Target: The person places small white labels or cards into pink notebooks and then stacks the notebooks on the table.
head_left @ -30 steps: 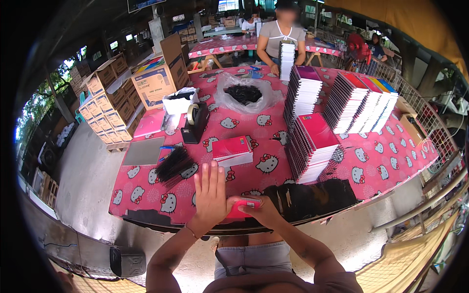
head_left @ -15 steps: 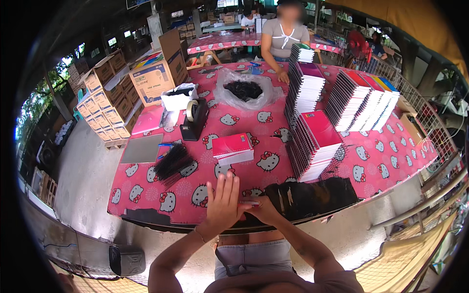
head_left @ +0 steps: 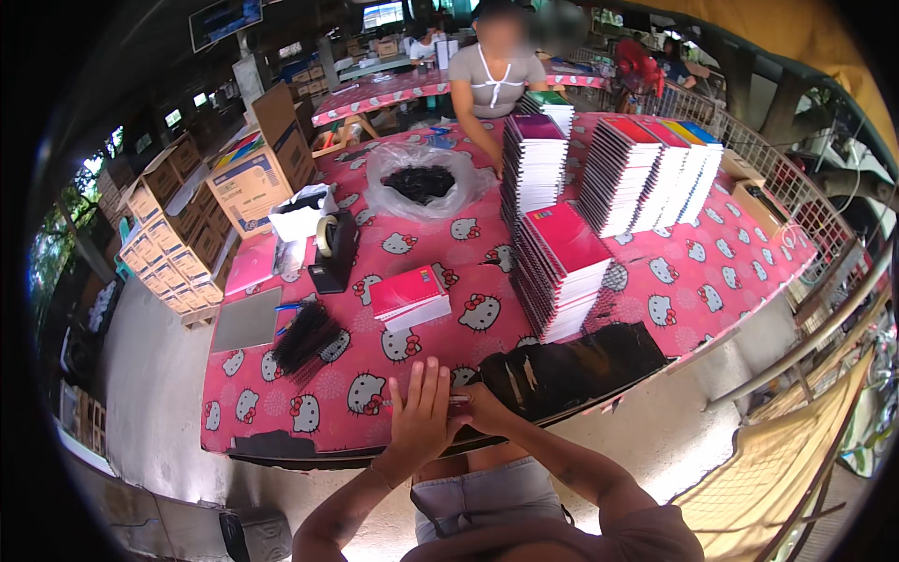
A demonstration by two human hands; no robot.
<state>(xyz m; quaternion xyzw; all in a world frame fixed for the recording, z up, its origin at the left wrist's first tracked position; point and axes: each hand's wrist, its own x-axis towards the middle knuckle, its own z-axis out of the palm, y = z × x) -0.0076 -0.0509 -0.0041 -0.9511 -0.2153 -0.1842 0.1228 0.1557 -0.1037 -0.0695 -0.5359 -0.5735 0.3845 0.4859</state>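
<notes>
At the table's near edge, a thin pink notebook (head_left: 459, 400) shows edge-on, mostly covered by my hands. My left hand (head_left: 421, 412) lies against it with fingers stretched out and held straight. Closed around its right end is my right hand (head_left: 487, 410); the fingertips are hidden. Just beyond my hands sits a short stack of pink notebooks (head_left: 409, 295). Black spiral binding coils (head_left: 309, 339) lie in a bundle to the left. A tall stack of pink spiral notebooks (head_left: 567, 239) rises to the right, beside a worn black patch (head_left: 571, 370) on the tabletop.
More notebook stacks (head_left: 618, 178) stand at the far right. A clear plastic bag (head_left: 379, 178) of black pieces, a tape dispenser (head_left: 332, 253), a grey board (head_left: 245, 326) and a cardboard box (head_left: 253, 192) are on the left. Across the table stands a person (head_left: 496, 80), one arm reaching down.
My view has turned, so the table's contents appear shifted left. My hands stay together at the near edge, in nearly the same pose around the notebook.
</notes>
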